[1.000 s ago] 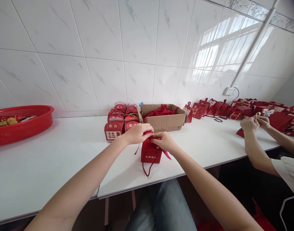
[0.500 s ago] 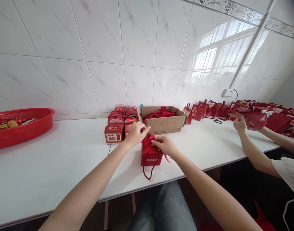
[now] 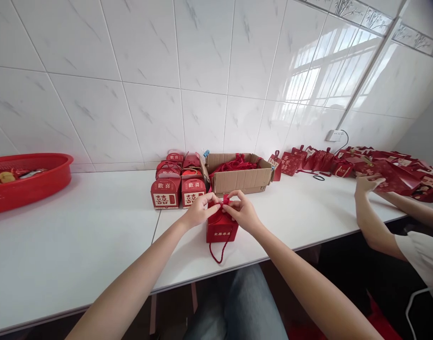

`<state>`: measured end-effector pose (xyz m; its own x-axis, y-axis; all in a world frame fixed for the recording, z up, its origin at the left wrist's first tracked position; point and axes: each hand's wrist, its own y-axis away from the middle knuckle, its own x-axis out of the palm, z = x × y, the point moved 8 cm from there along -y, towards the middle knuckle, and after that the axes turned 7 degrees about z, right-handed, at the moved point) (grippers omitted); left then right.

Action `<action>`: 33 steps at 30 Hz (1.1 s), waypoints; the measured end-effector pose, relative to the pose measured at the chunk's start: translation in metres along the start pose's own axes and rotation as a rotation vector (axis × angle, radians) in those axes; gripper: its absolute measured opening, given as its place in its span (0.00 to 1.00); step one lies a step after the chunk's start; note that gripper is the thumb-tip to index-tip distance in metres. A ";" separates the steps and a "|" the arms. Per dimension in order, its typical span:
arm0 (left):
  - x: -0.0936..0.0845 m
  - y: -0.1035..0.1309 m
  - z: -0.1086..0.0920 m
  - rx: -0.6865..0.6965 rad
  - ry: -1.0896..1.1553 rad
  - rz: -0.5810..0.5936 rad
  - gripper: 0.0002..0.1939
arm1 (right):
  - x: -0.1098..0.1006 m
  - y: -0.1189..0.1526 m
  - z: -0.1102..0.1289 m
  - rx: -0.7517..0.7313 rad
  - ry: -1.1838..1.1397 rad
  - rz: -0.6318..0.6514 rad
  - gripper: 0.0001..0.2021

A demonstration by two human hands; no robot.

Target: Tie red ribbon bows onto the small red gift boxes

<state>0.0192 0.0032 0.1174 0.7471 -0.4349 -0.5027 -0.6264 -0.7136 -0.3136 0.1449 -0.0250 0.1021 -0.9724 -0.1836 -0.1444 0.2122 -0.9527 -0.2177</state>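
A small red gift box (image 3: 221, 231) stands upright on the white table in front of me, its dark red cord handle (image 3: 219, 255) hanging down the near side. Red ribbon (image 3: 225, 200) lies across the top of the box. My left hand (image 3: 199, 210) pinches the ribbon at the box's left top edge. From the other side my right hand (image 3: 242, 211) pinches the ribbon too, fingertips almost meeting those of the left. The fingers hide most of the knot or loop between them.
Finished-looking red boxes (image 3: 165, 191) stand in rows beside a cardboard box (image 3: 239, 181) of red ribbons. At left is a red plastic basket (image 3: 46, 184). On the right a co-worker's hands (image 3: 370, 183) hold a red carton, near many flat red cartons (image 3: 389, 158) and a black-handled item (image 3: 318, 177).
My left hand has come down from above the box to the ribbon, beside my right hand. The right hand has shifted slightly up. The co-worker's red carton has moved right.
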 end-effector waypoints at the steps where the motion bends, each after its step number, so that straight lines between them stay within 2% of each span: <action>1: 0.000 0.000 0.001 0.004 0.005 0.004 0.06 | 0.000 0.000 0.000 -0.007 0.012 0.007 0.15; 6: 0.001 -0.005 0.003 0.011 -0.031 0.012 0.13 | -0.004 -0.003 -0.003 -0.032 0.114 -0.014 0.11; 13: -0.005 -0.006 0.006 -0.012 -0.065 -0.068 0.10 | -0.007 -0.002 -0.002 0.004 0.287 -0.020 0.11; 20: -0.004 -0.006 0.004 -0.010 -0.119 -0.076 0.07 | -0.011 0.003 0.013 -0.153 0.586 -0.114 0.04; 26: 0.001 -0.004 -0.006 0.015 -0.201 -0.036 0.06 | -0.006 0.005 0.012 -0.220 0.722 -0.093 0.10; 29: 0.002 -0.004 -0.013 0.028 -0.265 -0.050 0.06 | -0.007 0.004 0.008 -0.187 0.662 -0.119 0.11; 33: 0.001 -0.003 -0.021 0.052 -0.380 -0.124 0.06 | -0.019 0.001 -0.009 0.009 0.340 -0.212 0.06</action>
<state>0.0266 -0.0065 0.1342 0.6880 -0.1064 -0.7179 -0.5547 -0.7149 -0.4257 0.1644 -0.0207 0.0955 -0.9064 0.1066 -0.4088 0.0082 -0.9631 -0.2691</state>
